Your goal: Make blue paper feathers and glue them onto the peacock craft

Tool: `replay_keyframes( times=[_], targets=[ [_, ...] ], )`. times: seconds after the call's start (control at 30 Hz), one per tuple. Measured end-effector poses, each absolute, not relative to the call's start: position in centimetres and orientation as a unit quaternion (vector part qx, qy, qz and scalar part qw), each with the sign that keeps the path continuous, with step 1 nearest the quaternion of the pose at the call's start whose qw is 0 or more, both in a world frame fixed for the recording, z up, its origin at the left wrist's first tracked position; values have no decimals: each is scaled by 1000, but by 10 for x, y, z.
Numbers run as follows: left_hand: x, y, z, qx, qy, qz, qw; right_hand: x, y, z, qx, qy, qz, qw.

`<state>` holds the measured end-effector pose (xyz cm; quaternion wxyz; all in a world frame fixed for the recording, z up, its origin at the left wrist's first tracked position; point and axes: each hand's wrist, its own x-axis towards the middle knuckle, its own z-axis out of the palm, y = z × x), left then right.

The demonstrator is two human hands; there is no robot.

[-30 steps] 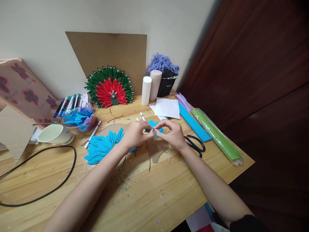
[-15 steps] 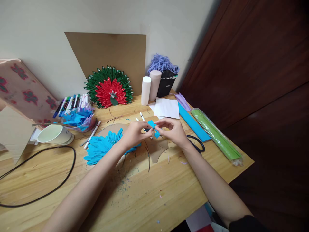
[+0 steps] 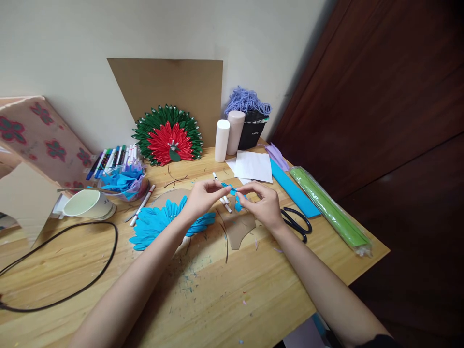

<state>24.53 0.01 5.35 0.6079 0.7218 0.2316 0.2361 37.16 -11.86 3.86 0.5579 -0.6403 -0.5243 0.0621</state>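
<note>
Both hands meet above the middle of the table, pinching one small piece of blue crepe paper that looks narrow and twisted between the fingertips. My left hand grips its left end with thumb and forefinger. At its right end, my right hand is closed in a similar pinch. More blue paper shows just under the right fingertips; whether it is the same piece I cannot tell. Below my left forearm lies a fan of blue paper petals on a round cardboard base, partly covered by the arm.
Black-handled scissors, a blue paper strip and a wrapped green roll lie rightward. A green-and-red petal fan leans on cardboard behind. Leftward are a paper cup, a bowl of scraps and a black cable.
The blue piece has gone from a flatter, wider shape to a thin twisted one between my fingers. The whole view has shifted slightly, and more of the scissors' handles shows.
</note>
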Motion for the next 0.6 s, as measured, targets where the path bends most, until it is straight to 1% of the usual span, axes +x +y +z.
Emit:
replay_keyframes(
  times=[0.2,0.4,0.6],
  targets=[
    [244,-1,54,743,226,217,592,371,-114,33,-620,-488,203,580],
    [241,1,55,780,207,191,558,375,-110,28,-629,-440,254,588],
    [240,2,56,797,201,175,542,377,-109,27,-637,-409,274,594]
  ],
)
